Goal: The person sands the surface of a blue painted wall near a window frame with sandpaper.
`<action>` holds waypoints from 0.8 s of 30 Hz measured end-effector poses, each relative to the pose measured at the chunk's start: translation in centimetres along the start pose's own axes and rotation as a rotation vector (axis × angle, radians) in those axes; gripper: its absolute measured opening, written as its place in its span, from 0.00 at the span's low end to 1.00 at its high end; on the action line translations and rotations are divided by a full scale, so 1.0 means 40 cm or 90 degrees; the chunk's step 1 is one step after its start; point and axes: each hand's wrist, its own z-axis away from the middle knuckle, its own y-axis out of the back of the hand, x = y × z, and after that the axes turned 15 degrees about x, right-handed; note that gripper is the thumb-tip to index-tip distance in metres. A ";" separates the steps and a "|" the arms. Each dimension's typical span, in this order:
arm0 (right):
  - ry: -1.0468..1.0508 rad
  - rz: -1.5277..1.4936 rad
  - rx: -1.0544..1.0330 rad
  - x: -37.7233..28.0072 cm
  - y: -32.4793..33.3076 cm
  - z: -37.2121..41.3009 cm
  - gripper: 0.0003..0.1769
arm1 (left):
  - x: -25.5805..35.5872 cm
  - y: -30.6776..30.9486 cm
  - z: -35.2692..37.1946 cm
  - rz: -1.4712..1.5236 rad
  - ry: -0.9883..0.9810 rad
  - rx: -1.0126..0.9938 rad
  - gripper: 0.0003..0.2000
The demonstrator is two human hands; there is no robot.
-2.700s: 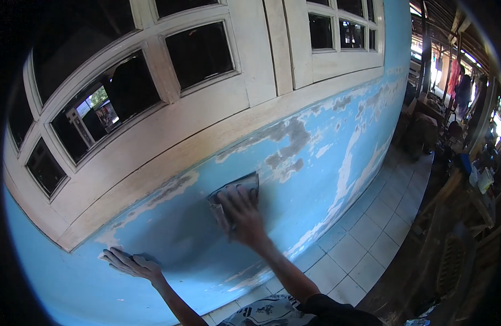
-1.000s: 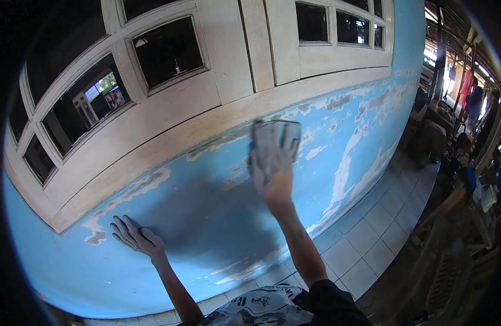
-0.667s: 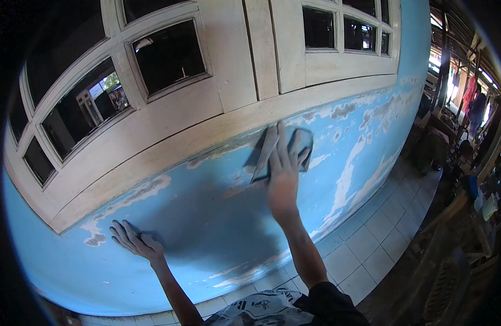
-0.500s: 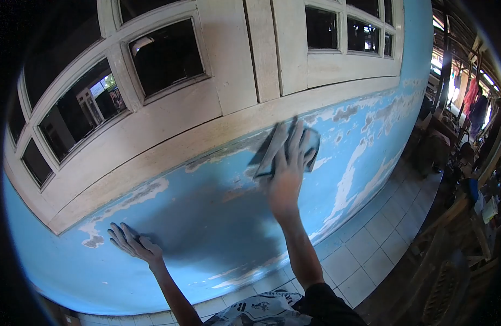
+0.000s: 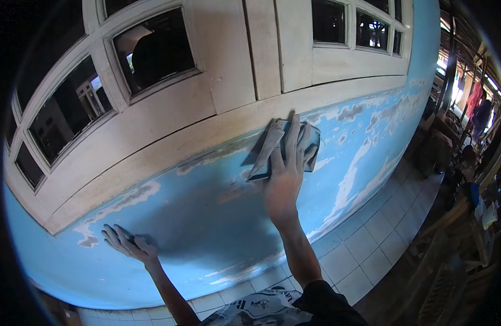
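Observation:
My right hand (image 5: pixel 286 163) presses a folded dark grey sheet of sandpaper (image 5: pixel 261 170) against the blue wall (image 5: pixel 218 179), just under the cream window frame (image 5: pixel 152 165). Its fingers lie spread over the sheet, with a flap of it standing up between them. Lower on the left, my left hand (image 5: pixel 130 244) is open, palm towards the wall with fingers stretched out; nothing is in it. Pale dust coats the fingers of both hands. Around the sheet the paint is worn, showing white and grey patches (image 5: pixel 350 112).
Cream shutters with dark glass panes (image 5: pixel 152 51) rise above the wall. Below runs a white tiled floor (image 5: pixel 362 247). On the right lie wooden pieces (image 5: pixel 451 217) and clutter, with hanging cloth (image 5: pixel 475 96) farther back.
The view has shifted slightly, so the shutters' left part sits farther left. My right hand, blurred before, is sharper and stays at nearly the same spot; my left hand remains open at the wall.

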 end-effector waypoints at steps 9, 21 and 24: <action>0.030 0.006 -0.003 0.003 -0.011 0.001 0.23 | 0.004 -0.011 -0.005 0.004 -0.006 0.016 0.26; 0.024 0.002 0.059 0.000 -0.009 -0.036 0.20 | 0.003 -0.004 0.002 -0.008 0.000 -0.003 0.26; 0.043 0.017 0.037 0.008 -0.025 0.036 0.21 | 0.003 -0.009 -0.002 0.013 0.006 0.002 0.26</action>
